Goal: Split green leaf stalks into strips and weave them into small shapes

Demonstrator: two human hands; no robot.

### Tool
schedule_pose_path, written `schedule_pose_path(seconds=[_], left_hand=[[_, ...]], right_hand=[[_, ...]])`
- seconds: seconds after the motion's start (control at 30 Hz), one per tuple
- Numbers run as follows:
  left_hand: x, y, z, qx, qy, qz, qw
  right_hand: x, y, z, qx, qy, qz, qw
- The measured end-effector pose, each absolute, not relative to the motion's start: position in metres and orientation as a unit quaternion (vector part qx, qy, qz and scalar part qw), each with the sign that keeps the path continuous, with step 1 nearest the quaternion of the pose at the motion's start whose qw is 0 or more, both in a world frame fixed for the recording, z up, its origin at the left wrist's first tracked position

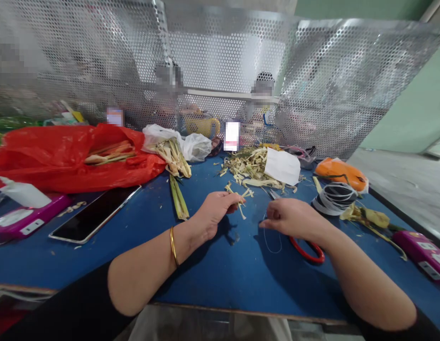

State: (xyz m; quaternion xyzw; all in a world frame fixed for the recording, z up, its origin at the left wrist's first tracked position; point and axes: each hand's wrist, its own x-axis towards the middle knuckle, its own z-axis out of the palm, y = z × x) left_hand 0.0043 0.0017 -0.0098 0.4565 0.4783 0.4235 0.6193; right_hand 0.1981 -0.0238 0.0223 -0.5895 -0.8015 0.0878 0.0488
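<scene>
My left hand (223,207), with a gold bangle at the wrist, pinches a small bundle of pale dry leaf strips (242,212) whose ends splay out past the fingertips. To its right, my right hand (289,217) is closed with the fingertips together on a thin white thread (273,251). That thread hangs in a loop over the blue table. Scissors with red handles (314,258) lie partly hidden under my right hand and forearm, blades pointing away. A spool of white cord (334,199) stands just beyond the right wrist.
A pile of leaf scraps (248,166) with a white paper (282,166) lies at the back. On the left are a red plastic bag (38,151), a phone (97,213), green stalks (179,199) and a purple box (31,218). Perforated metal panels (227,52) rise behind.
</scene>
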Motion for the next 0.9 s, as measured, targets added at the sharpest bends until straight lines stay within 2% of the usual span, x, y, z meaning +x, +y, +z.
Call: schedule_pose_path(seconds=[0.17,0.33,0.4,0.53,0.6,0.67,0.77,0.9], left_hand=[[0.005,0.001,-0.01,0.417,0.474,0.423,0.65],[0.004,0.0,-0.011,0.435,0.459,0.388,0.671],[0.003,-0.001,-0.01,0.439,0.459,0.382,0.671],[0.001,-0.001,-0.007,0.456,0.449,0.385,0.665],[0.001,-0.002,-0.007,0.461,0.439,0.374,0.674],[0.001,-0.002,-0.007,0.458,0.428,0.354,0.694],[0.002,-0.002,-0.008,0.445,0.429,0.345,0.706],[0.002,-0.001,-0.007,0.413,0.449,0.38,0.695]], right_hand=[[0.187,-0.037,0.009,-0.553,-0.832,0.051,-0.008],[0.185,-0.034,0.01,-0.538,-0.839,0.076,0.036],[0.184,-0.031,0.013,-0.544,-0.816,0.178,0.083],[0.176,-0.03,0.018,-0.521,-0.692,0.467,0.178],[0.173,-0.03,0.017,-0.513,-0.648,0.523,0.208],[0.174,-0.028,0.015,-0.517,-0.639,0.519,0.235],[0.181,-0.025,0.014,-0.535,-0.693,0.418,0.241],[0.185,-0.026,0.014,-0.513,-0.816,0.248,0.098]])
